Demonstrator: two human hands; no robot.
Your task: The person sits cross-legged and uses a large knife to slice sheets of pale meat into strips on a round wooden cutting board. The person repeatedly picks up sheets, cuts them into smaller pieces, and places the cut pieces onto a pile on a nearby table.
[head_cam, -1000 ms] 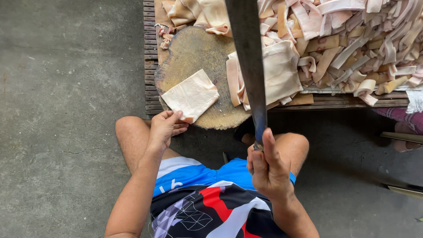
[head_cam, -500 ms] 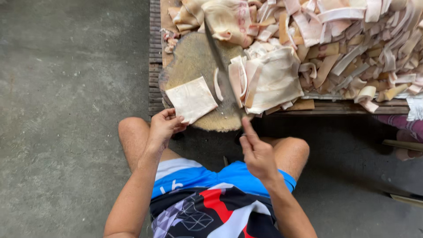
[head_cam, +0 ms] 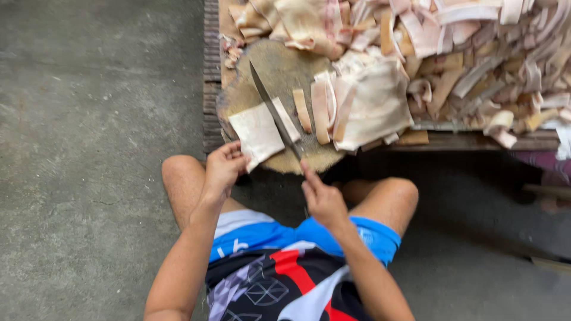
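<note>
— What's around your hands right now?

— A round wooden chopping block [head_cam: 279,65] sits on the edge of a low slatted wooden platform [head_cam: 211,71]. Behind and to the right of it there's a big heap of pale cut strips [head_cam: 476,53], plus a larger folded sheet [head_cam: 375,104] lying partly over the block's right side. A few loose strips [head_cam: 302,110] rest on the block between that sheet and my blade. Nothing blocks the blade's line; the heap crowds only the far and right edges.

— And your grip?

— My right hand [head_cam: 321,199] is closed around the handle of a long knife [head_cam: 275,113], forefinger stretched toward the blade. The blade lies down on the block, along the right edge of the pale square sheet [head_cam: 257,134]. My left hand [head_cam: 223,169] pinches that sheet's near corner, at the block's front left.

— What changed from a moment ago?

— A second ago the knife was raised high, upright before the camera. Half a second ago it was coming down right of the sheet. Now it's down, with a narrow strip [head_cam: 286,119] lying just beside the blade. My left hand has kept its hold.

— Any containers?

— None I can see; everything lies loose on the platform, over a grey concrete floor [head_cam: 89,148].
</note>
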